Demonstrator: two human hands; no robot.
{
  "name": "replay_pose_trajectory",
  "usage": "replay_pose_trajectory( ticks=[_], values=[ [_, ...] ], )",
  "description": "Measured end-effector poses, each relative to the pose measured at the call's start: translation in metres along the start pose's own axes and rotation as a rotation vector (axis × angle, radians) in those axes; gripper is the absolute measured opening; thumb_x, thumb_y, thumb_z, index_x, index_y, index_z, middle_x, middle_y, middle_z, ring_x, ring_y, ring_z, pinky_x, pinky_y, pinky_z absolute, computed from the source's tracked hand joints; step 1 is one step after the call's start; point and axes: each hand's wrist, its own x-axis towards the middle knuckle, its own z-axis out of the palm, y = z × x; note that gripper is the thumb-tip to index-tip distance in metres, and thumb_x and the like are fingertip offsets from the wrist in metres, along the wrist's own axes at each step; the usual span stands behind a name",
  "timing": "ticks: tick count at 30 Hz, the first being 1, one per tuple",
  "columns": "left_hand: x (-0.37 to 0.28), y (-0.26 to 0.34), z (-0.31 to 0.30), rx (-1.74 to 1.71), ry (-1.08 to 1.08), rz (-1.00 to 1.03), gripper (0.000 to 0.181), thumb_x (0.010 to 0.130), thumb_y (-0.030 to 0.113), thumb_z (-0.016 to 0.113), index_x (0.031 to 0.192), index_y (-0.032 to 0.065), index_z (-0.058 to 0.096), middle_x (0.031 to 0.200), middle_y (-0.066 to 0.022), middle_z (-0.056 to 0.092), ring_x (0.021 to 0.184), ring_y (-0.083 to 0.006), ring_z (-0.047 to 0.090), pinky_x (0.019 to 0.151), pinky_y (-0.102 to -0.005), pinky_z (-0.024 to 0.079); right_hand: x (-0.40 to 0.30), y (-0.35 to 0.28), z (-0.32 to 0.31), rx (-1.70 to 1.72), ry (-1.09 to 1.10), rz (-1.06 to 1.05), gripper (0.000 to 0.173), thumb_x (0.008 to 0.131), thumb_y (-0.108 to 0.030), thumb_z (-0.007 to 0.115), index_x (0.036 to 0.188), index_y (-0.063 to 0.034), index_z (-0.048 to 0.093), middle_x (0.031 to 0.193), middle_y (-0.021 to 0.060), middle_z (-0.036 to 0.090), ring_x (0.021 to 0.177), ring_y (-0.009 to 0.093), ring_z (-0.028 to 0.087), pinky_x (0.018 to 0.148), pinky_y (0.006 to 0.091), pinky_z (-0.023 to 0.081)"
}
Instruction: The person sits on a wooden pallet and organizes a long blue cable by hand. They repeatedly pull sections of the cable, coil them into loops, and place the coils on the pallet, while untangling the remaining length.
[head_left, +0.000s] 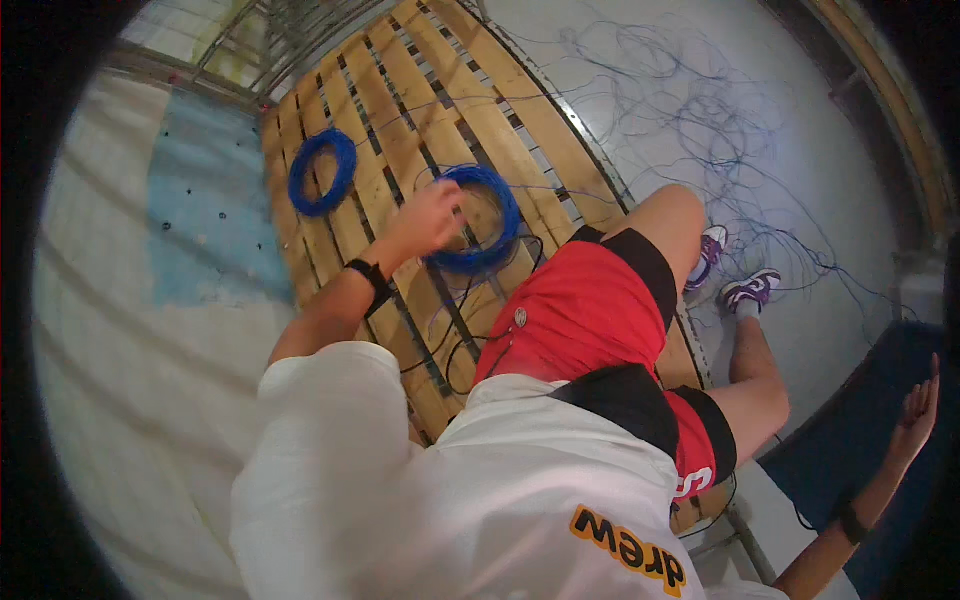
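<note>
My left hand (431, 217), slightly blurred and with a dark band at the wrist, is over the left edge of a coil of blue wire (511, 217) on a slatted wooden bed base (480, 142). Its fingers look bent; whether they grip a strand cannot be told. A second blue coil (298, 180) lies flat on the slats farther left. Off to the far right, my right hand (916, 420) is raised with its fingers stretched out and nothing in it. A black cable (451, 360) runs over the slats between the nearer coil and my lap.
Loose blue wire (705, 135) sprawls in tangled loops over the pale floor (817, 150), around my shoes (752, 289). Thin strands cross the slats to the coils. A metal rack (277, 45) stands at the upper left. A dark blue panel (847, 420) is at the right.
</note>
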Motion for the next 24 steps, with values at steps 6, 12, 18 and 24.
replay_pose_trajectory(
  ticks=[6,12,18,24],
  values=[
    [-0.052,0.009,0.037,-0.104,-0.304,0.141,0.080,0.072,0.026,0.076,0.142,0.0065,0.041,0.136,-0.0208,0.048,0.126,-0.0373,0.047,0.106,-0.0442,0.037,-0.028,-0.023,0.045,0.024,0.047,0.054,0.040,0.105,-0.025,0.044,0.144,-0.0153,0.047,0.067,-0.0085,0.037,0.054,-0.004,0.029,0.046,0.0114,0.026],
    [-0.070,0.001,0.049,-0.055,-0.332,0.171,0.073,0.071,0.015,0.075,0.138,0.0073,0.045,0.124,-0.0124,0.058,0.115,-0.0321,0.055,0.098,-0.0408,0.042,-0.015,-0.004,-0.003,0.185,0.010,0.061,0.043,0.106,-0.021,0.042,0.148,-0.0101,0.039,0.065,-0.0078,0.029,0.052,-0.002,0.021,0.042,0.0149,0.022],
    [-0.081,0.027,0.048,0.156,-0.448,0.095,0.053,0.073,0.015,0.071,0.121,0.0080,0.053,0.092,-0.0150,0.062,0.092,-0.0366,0.061,0.079,-0.0441,0.048,-0.033,-0.009,0.005,0.072,0.002,0.051,0.046,0.105,-0.022,0.043,0.149,-0.0084,0.036,0.065,-0.0067,0.034,0.053,-0.003,0.030,0.046,0.0117,0.028],
    [-0.011,0.008,-0.036,0.198,-0.452,-0.075,0.039,0.077,0.033,0.074,0.104,0.0069,0.064,0.084,-0.0171,0.065,0.081,-0.0355,0.065,0.069,-0.0447,0.051,-0.048,-0.021,0.025,0.013,0.234,-0.003,0.043,0.105,-0.025,0.045,0.145,-0.0097,0.045,0.065,-0.0087,0.031,0.052,-0.002,0.025,0.043,0.0136,0.022]
  ],
)
